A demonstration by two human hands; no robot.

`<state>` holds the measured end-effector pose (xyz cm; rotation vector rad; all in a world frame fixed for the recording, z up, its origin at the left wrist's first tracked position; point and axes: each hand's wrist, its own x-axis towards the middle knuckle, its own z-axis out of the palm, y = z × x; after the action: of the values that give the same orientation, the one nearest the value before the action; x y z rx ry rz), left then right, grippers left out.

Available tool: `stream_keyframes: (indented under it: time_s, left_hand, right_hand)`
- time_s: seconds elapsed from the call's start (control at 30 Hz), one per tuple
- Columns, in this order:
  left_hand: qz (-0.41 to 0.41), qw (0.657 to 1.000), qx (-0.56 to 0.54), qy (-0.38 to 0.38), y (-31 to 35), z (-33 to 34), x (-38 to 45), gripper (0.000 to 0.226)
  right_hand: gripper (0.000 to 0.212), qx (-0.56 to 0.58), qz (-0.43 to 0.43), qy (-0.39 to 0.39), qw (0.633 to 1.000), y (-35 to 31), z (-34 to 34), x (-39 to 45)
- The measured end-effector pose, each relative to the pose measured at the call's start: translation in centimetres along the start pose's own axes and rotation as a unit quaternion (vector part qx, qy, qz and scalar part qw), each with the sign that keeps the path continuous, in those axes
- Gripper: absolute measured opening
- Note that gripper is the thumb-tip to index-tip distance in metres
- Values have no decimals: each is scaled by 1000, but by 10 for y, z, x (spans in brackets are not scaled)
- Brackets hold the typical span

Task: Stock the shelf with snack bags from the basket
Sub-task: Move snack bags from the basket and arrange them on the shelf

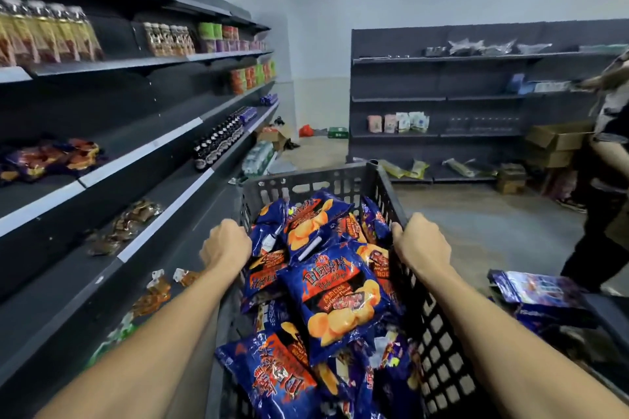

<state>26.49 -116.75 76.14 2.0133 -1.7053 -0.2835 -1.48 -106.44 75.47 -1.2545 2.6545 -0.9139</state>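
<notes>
Blue glossy crisp bags were heaped in a dark perforated plastic basket.
Its side rims were gripped by left hand and right hand; tilting could spill bags.

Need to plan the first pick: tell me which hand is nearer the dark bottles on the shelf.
Left. The left hand grips the basket rim on the side facing the dark bottles; the right hand grips the opposite rim, farther away.

Your head camera: wide-angle, tilted forward-down, close over dark plastic lattice basket, dark metal shelving at left.
</notes>
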Motion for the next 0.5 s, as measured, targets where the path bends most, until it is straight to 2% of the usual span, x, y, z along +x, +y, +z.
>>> stream_keyframes:
  time_s: [0.23, 0.5]
  left_hand:
    - [0, 1000, 10, 6, 59, 42, 119, 23]
    - [63, 998, 16, -3, 106, 100, 300, 17]
  right_hand:
    - [32, -5, 1, 12, 1000, -45, 47, 126]
    - [30, -39, 29, 31, 998, -118, 121, 274]
